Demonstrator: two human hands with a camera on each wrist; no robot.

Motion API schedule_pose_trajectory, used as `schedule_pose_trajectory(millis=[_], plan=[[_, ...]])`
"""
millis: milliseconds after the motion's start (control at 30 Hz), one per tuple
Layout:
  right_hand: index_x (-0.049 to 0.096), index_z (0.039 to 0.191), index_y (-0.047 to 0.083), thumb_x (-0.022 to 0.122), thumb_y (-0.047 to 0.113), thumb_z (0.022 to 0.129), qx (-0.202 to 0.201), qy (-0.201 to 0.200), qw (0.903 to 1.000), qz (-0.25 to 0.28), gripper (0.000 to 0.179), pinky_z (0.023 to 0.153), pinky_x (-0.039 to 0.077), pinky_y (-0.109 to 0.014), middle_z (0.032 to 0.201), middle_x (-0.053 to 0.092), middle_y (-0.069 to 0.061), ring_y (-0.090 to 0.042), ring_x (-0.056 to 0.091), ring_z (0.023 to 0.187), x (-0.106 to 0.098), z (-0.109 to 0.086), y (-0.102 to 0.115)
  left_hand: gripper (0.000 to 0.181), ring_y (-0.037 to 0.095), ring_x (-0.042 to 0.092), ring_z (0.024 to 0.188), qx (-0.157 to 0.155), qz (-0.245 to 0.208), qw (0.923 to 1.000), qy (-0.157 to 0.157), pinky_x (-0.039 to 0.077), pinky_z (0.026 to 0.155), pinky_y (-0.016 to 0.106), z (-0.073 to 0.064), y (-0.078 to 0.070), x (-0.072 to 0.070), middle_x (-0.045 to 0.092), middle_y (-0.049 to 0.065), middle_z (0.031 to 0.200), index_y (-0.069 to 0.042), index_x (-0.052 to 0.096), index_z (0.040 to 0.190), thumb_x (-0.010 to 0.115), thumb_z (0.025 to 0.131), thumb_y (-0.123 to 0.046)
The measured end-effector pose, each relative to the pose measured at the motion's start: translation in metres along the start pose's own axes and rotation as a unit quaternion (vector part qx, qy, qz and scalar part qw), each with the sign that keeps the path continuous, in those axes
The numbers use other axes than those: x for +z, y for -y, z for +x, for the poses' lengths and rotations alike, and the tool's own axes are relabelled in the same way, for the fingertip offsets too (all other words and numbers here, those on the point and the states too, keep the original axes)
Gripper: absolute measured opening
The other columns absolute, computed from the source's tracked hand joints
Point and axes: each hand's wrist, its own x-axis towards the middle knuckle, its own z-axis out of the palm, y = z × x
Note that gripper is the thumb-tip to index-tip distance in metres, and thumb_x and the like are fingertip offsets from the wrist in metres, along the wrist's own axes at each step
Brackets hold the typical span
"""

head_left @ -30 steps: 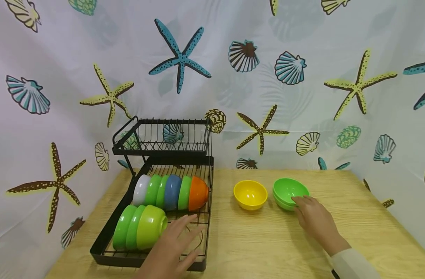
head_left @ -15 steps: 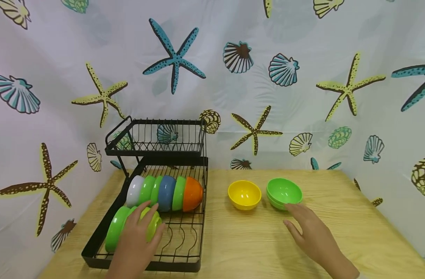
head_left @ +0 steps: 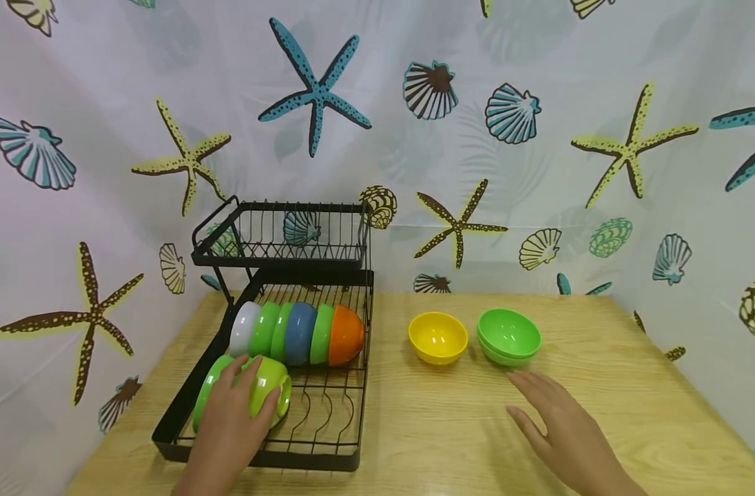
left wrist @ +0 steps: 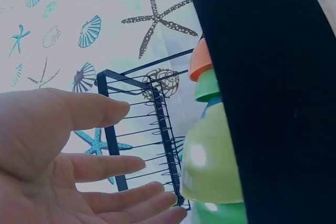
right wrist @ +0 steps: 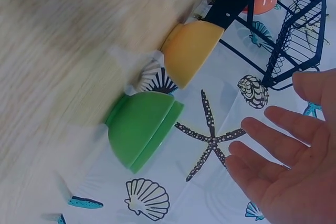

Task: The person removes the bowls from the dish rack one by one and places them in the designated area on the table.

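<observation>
My left hand is over the front of the black dish rack, fingers spread beside a yellow-green bowl. In the left wrist view its fingers are extended and hold nothing, with the yellow-green bowl to their right. Behind that bowl a green bowl stands on edge, partly hidden by the hand. My right hand hovers above the table, just in front of two nested green bowls. Its fingers are extended and apart from the green bowls in the right wrist view.
Left of the green stack sits a yellow bowl. In the rack a row of bowls stands on edge, from a white bowl to an orange bowl. A wire upper shelf overhangs the rack's back. A patterned curtain encloses the table.
My left hand has moved left from the rack's front middle to the yellow-green bowl. My right hand has drawn back from the green bowls toward me.
</observation>
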Motion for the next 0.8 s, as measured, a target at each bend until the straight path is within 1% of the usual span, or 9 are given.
schedule_pose_trajectory(millis=[100,167,300,433,600,700,800], plan=[[0.058,0.13,0.008,0.07,0.023,0.088,0.001,0.004,1.0,-0.002,0.046,0.092,0.046,-0.057,0.129,0.059,-0.011,-0.035,0.053,0.118,-0.001,-0.001,0.002,0.056,0.051,0.048,0.116,-0.017,-0.001,0.9995,0.025,0.045,0.089,0.063,0.0,0.001,-0.002,0.046,0.034,0.132,0.011,0.051,0.131,0.069,0.088,-0.02],[0.059,0.13,0.008,0.07,0.024,0.089,0.003,0.005,1.0,-0.001,0.046,0.093,0.046,-0.056,0.129,0.06,-0.01,-0.035,0.053,0.118,-0.001,-0.002,0.003,0.057,0.051,0.048,0.117,-0.026,-0.001,0.9991,0.035,0.045,0.09,0.063,-0.001,0.003,-0.002,0.046,0.035,0.131,0.012,0.05,0.132,0.068,0.089,-0.021],[0.059,0.13,0.01,0.071,0.024,0.088,0.007,0.006,0.9999,0.006,0.046,0.092,0.047,-0.056,0.128,0.06,-0.009,-0.033,0.054,0.118,0.001,-0.003,0.004,0.058,0.049,0.051,0.114,-0.027,0.01,0.999,0.035,0.047,0.088,0.062,-0.001,0.009,0.0,0.049,0.034,0.127,0.013,0.049,0.131,0.069,0.088,-0.021],[0.06,0.129,0.011,0.072,0.024,0.087,0.011,0.007,0.9999,0.007,0.046,0.09,0.048,-0.055,0.127,0.061,-0.008,-0.032,0.055,0.117,0.0,-0.004,0.004,0.06,0.049,0.053,0.109,-0.033,0.02,0.9985,0.04,0.049,0.083,0.062,-0.001,0.011,0.003,0.052,0.035,0.121,0.015,0.047,0.131,0.07,0.087,-0.019],[0.06,0.129,0.011,0.073,0.023,0.086,0.008,0.005,0.9999,0.005,0.046,0.09,0.049,-0.055,0.127,0.06,-0.008,-0.031,0.055,0.116,-0.001,-0.004,0.004,0.058,0.048,0.057,0.101,-0.046,0.024,0.997,0.058,0.05,0.08,0.06,-0.001,0.013,0.005,0.055,0.035,0.113,0.016,0.048,0.13,0.07,0.087,-0.017],[0.06,0.13,0.011,0.073,0.024,0.086,0.001,0.0,1.0,0.005,0.047,0.09,0.049,-0.054,0.127,0.061,-0.008,-0.031,0.056,0.116,0.0,-0.005,0.004,0.056,0.047,0.061,0.093,-0.047,0.026,0.9964,0.066,0.052,0.076,0.058,-0.001,0.017,0.006,0.059,0.032,0.105,0.016,0.049,0.128,0.07,0.086,-0.014],[0.06,0.13,0.011,0.072,0.024,0.086,-0.009,-0.009,0.9999,0.005,0.047,0.089,0.05,-0.052,0.127,0.061,-0.007,-0.03,0.057,0.115,0.002,-0.006,0.004,0.055,0.047,0.062,0.092,-0.048,0.021,0.9958,0.075,0.052,0.076,0.058,0.0,0.022,0.007,0.062,0.031,0.102,0.015,0.049,0.129,0.07,0.085,-0.011]])
